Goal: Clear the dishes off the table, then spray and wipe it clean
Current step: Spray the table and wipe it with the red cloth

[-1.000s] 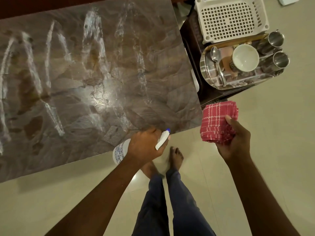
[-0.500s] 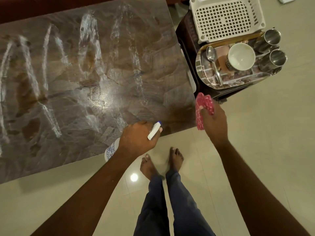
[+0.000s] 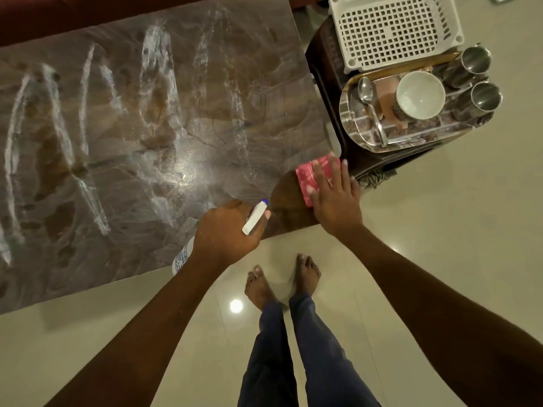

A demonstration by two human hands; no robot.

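The brown marble table (image 3: 147,136) carries long white streaks of spray foam. My left hand (image 3: 226,233) grips a white spray bottle (image 3: 254,218) with a blue nozzle tip, held over the table's near edge. My right hand (image 3: 333,198) presses flat, fingers spread, on a folded red checked cloth (image 3: 307,179) at the table's near right corner. A dark wiped patch shows just left of the cloth. The bottle's body is mostly hidden under my left wrist.
To the right, a dark side stand holds a steel tray (image 3: 352,130) with a spoon (image 3: 370,110), a white bowl (image 3: 420,94) and two steel cups (image 3: 484,96), behind them a white plastic basket (image 3: 393,30). My bare feet (image 3: 282,280) stand on the tiled floor.
My right hand has carried the red cloth from beside the table down onto its near right corner and flattened on it. My left hand with the bottle has stayed at the near edge.
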